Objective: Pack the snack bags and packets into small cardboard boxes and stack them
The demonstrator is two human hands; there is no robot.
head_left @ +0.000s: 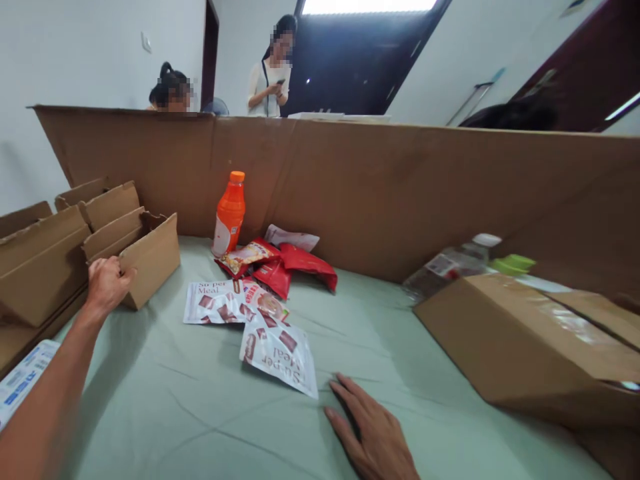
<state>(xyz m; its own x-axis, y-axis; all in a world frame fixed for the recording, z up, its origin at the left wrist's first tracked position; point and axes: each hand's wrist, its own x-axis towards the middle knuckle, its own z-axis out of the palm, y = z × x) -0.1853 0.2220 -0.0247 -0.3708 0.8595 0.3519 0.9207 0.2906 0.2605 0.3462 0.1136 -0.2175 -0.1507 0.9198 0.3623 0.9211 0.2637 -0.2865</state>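
Observation:
My left hand reaches out to the left and grips the edge of a small open cardboard box, fingers curled over its flap. My right hand lies flat and open on the pale green cloth, holding nothing, just right of a white "Super Meal" snack packet. A second white packet lies further back, beside red snack packets. An orange bottle stands upright behind them.
More folded cardboard boxes are stacked at the left. A taped cardboard box lies at the right, with a clear bottle behind it. A tall cardboard wall fences the table. Two people are beyond it.

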